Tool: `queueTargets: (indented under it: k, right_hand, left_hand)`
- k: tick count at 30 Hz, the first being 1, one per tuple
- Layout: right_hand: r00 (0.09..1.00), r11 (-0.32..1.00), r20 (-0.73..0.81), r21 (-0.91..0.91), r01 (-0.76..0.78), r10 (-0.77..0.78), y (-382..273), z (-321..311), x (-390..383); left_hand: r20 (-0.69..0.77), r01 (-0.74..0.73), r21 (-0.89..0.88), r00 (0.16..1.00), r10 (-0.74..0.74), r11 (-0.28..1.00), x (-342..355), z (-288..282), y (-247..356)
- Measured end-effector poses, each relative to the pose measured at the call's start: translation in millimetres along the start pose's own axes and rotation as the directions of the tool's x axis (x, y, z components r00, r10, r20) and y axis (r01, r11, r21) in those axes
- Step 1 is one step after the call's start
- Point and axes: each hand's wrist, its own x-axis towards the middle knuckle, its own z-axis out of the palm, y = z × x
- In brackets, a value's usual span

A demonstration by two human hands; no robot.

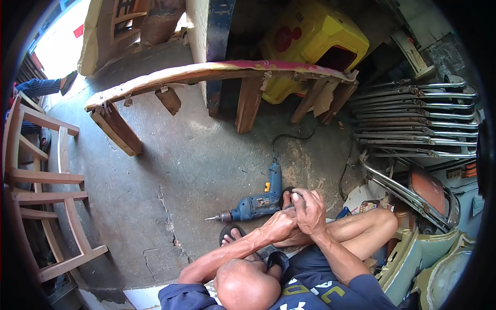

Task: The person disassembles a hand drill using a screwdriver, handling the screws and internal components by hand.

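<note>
Hands and drill, seen from above: the left hand (282, 226) is curled, its fingers meeting the right hand (311, 211), whose thumb and bent fingers draw together (whether either grips anything cannot be told, the detail between them being too small). Just beside them, to the left and slightly beyond, the drill (258, 204) lies on the floor (201, 155), near both feet. Its long axis runs crosswise, the chuck and bit (213, 218) pointing to the person's left and slightly back toward the body; the handle (274, 178) extends away from the person and ends in a dark cord (275, 154). Farther out stands a wooden bench (249, 106) with a long, curved top. Behind it is a hollow yellow plastic body (315, 39) with a dark opening, contents not discernible. Stacked metal chairs (418, 124) occupy the right; a wooden chair frame (46, 178) lies at the left, near another person's striped leg (44, 86).
</note>
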Motion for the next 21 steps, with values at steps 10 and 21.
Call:
queueTargets:
  k: [10, 21]
  right_hand:
    - [1.000, 0.999, -0.006, -0.033, -0.031, 0.030, -4.0, -0.5, 3.8]
    - [0.995, 0.993, -0.035, -0.078, 0.089, -0.092, 0.0, -3.5, -1.4]
  left_hand:
    - [-0.236, -0.113, 0.060, 0.964, 0.124, 0.992, -4.0, -14.0, 16.6]
    - [-0.265, -0.173, 0.307, 0.929, 0.259, 0.936, 1.4, 1.3, -1.0]
